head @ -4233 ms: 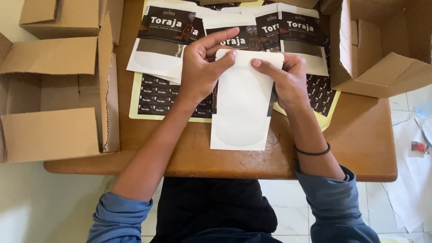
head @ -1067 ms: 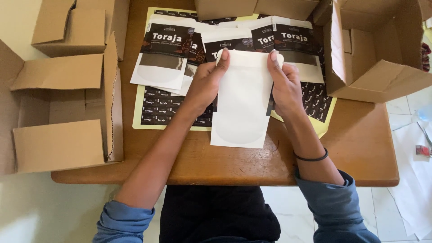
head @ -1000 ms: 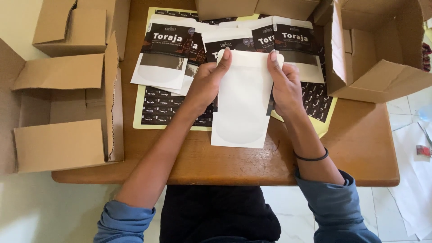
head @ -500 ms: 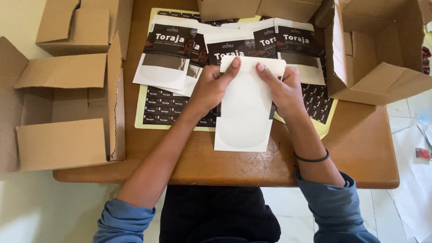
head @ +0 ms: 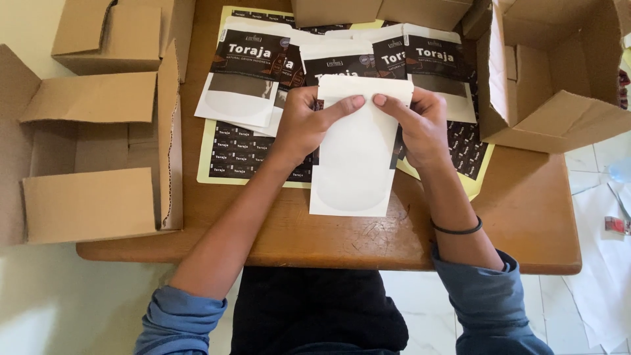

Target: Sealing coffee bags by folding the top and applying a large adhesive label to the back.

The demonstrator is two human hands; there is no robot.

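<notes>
A plain white pouch (head: 355,164) with a round window lies on the wooden table (head: 513,210) in front of me. My left hand (head: 309,121) grips its upper left part, forefinger stretched across the top. My right hand (head: 420,125) grips the upper right part, its forefinger meeting the left one near the middle. Behind the pouch lie several white pouches with dark labels (head: 246,72). Yellow sheets of small dark stickers (head: 233,154) lie beneath them.
An open cardboard box (head: 92,151) stands at the left table edge, with another (head: 125,33) behind it. A third open box (head: 559,72) sits at the right. More cardboard (head: 368,10) lies at the far edge. White paper (head: 611,276) lies on the tiled floor.
My forefingers have slid inward along the pouch's top edge until they meet near the middle. The pouch has shifted slightly toward me and to the right.
</notes>
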